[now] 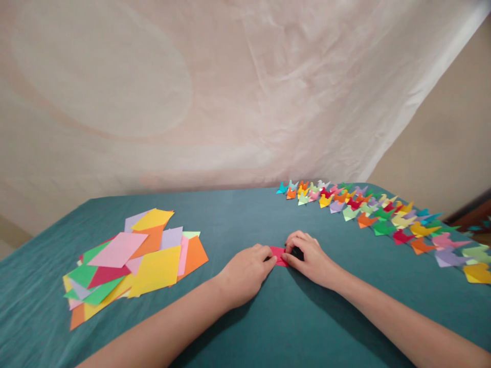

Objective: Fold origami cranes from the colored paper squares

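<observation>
A small folded piece of red paper point(279, 255) lies at the middle of the table, between my two hands. My left hand point(249, 268) pinches its left end, the thumb and fingers pressed together at the edge. At the opposite end, my right hand point(310, 255) grips the paper with thumb and curled forefinger. Both hands rest low over the cloth, and their fingertips cover the paper's ends, so its full folded shape is hidden.
On the left, loose sheets of coloured paper point(159, 268) lie in an overlapping pile. Rows of small folded paper birds point(366, 220) stand along the right side. A dark green cloth point(238, 214) covers the table; a pale curtain point(215, 92) hangs behind it.
</observation>
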A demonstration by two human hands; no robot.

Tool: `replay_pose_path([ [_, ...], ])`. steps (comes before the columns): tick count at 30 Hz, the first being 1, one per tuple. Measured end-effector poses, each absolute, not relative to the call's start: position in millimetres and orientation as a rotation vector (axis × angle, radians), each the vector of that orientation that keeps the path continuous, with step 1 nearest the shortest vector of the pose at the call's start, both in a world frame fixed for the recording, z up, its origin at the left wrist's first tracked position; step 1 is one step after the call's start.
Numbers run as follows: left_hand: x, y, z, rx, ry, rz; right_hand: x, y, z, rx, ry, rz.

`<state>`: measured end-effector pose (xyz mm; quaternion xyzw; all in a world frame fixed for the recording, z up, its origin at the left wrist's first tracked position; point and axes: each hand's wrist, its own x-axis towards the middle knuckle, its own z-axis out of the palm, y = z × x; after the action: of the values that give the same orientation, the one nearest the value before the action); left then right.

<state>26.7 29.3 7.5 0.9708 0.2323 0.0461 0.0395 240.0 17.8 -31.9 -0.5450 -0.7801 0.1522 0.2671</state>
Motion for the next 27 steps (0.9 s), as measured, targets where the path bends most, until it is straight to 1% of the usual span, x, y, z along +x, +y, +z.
replay_pose_path([
  [17, 32.6, 22.3, 4.7, 3.191, 0.692, 0.015, 239.0, 19.0, -31.0, -1.505, -2.095, 0.425],
  [27, 31.7, 22.0, -1.5, 3.180, 0.733, 0.076, 238.6, 19.7, -30.6, -1.517, -2.087, 0.429],
])
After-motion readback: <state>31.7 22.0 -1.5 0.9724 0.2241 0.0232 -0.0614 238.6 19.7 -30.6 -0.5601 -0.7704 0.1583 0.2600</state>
